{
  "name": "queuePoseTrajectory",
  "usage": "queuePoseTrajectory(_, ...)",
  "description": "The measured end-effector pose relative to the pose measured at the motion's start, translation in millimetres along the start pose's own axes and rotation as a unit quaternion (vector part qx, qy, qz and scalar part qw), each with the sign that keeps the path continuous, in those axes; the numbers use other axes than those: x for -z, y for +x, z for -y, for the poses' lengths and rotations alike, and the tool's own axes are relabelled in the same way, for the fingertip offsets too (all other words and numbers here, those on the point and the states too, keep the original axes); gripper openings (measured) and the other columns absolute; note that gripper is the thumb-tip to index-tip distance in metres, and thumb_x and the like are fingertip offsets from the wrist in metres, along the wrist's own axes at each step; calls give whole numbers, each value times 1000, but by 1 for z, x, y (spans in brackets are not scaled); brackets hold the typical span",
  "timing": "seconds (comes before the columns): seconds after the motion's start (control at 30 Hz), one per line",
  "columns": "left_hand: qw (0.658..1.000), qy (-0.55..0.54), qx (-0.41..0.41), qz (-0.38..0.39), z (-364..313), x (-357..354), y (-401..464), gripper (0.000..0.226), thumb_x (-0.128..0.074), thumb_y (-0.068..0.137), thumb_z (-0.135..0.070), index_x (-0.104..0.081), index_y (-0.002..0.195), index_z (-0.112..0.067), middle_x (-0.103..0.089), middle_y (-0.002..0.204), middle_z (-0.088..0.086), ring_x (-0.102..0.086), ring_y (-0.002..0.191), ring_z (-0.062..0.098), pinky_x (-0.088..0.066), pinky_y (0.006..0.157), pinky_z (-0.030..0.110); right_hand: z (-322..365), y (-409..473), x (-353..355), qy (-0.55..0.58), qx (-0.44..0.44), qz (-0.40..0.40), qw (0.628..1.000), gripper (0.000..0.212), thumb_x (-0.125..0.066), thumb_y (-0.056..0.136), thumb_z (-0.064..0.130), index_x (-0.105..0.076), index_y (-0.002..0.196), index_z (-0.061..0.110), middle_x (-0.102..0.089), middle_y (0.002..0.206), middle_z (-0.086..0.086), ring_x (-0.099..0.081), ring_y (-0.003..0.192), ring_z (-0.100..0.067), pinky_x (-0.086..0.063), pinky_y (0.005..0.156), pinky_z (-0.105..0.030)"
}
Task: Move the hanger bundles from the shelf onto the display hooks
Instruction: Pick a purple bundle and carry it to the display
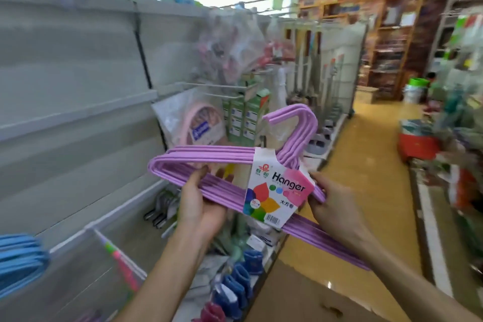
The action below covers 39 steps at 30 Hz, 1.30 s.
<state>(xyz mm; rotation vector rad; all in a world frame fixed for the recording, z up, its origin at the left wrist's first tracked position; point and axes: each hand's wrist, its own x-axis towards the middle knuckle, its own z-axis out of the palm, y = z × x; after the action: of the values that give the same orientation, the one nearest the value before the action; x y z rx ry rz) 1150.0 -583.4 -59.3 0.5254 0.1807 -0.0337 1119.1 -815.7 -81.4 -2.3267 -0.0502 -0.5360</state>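
Observation:
A bundle of purple hangers (209, 155) with a white "Hanger" label (277, 188) is held in front of me, hooks pointing up. My left hand (201, 204) grips its lower bar from below, left of the label. My right hand (332, 204) grips the bundle just right of the label. Bare metal display hooks (209, 86) stick out of the grey shelf wall (78, 73) behind and above the bundle. A blue hanger bundle (21, 259) hangs at the far left edge.
Bagged goods (230, 42) and a pink item in plastic (193, 123) hang on the wall ahead. Blue and pink packs (235, 285) lie on the low shelf below. A cardboard box (313, 300) sits under my right arm. The yellow-floored aisle (366, 165) runs ahead.

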Motion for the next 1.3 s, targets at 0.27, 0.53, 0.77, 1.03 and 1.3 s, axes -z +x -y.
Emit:
queuePoseTrajectory(0.27, 987, -49, -133, -79, -38, 34, -85, 4, -56, 86, -11, -60, 86, -10, -63, 79, 11, -64, 75, 26, -53, 83, 42, 43, -9, -33, 67, 104, 133, 983, 45, -72, 82, 20, -64, 124, 33, -76, 102, 3, -69, 91, -26, -55, 71, -44)
queuePoseTrajectory(0.53, 939, -70, -275, -194, -80, 87, -190, 11, -53, 95, -14, -63, 95, -9, -65, 95, 13, -63, 91, 31, -46, 102, 48, 111, -53, -86, 98, 194, 267, 939, 63, -69, 78, 10, -56, 131, 42, -74, 112, 3, -65, 108, -30, -45, 70, -36)
queuePoseTrajectory(0.77, 880, -120, -393, -238, -118, 134, -306, 13, -51, 94, -14, -63, 90, -11, -64, 97, 12, -61, 93, 30, -42, 109, 50, 196, -126, -125, 122, 293, 348, 882, 69, -60, 74, 10, -53, 133, 43, -72, 116, 2, -65, 110, -31, -52, 76, -39)
queuePoseTrajectory(1.03, 804, -160, -507, -268, -151, 195, -467, 23, -50, 83, -10, -64, 102, -7, -66, 103, 14, -63, 93, 32, -61, 73, 50, 306, -259, -153, 152, 389, 427, 802, 56, -59, 83, 25, -48, 130, 53, -69, 122, 10, -59, 120, -27, -47, 81, -36)
queuePoseTrajectory(1.3, 735, -171, -577, -312, -192, 258, -636, 23, -54, 86, -14, -63, 107, -11, -64, 110, 14, -61, 106, 33, -55, 91, 54, 413, -412, -168, 187, 454, 468, 734, 60, -63, 82, 28, -45, 135, 52, -63, 134, 5, -57, 124, -26, -46, 83, -37)
